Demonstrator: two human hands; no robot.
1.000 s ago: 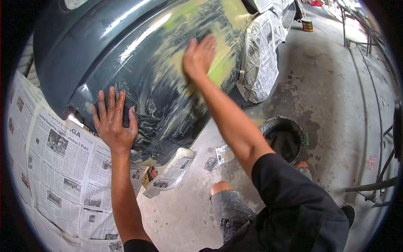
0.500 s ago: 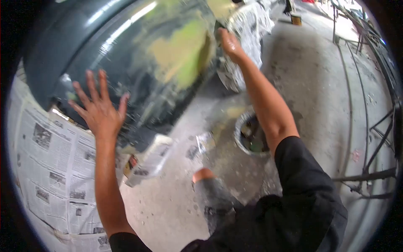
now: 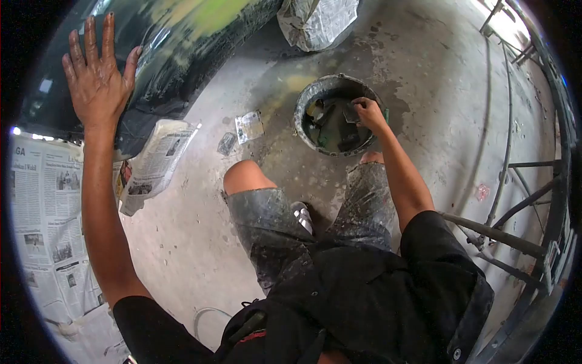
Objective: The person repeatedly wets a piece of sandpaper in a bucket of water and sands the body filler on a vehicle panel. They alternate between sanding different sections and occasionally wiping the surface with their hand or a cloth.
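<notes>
My left hand lies flat with fingers spread on a dark car body panel, which has yellow-green filler patches and a wet sheen. Over a round bucket on the floor, my right hand pinches a small dark sheet of sandpaper by its edge. Murky water stands in the bucket, with several dark blocks and scraps in it. The right fingers are inside the rim, at its right side.
Newspaper covers the panel's lower left, and a loose flap sticks out. A paper-wrapped part stands beyond the bucket. Scraps lie on the concrete floor. Metal tube framing runs along the right.
My right hand has come off the panel's far edge with the sandpaper and down to the bucket. The view has tilted downward; my left hand stays spread on the panel.
</notes>
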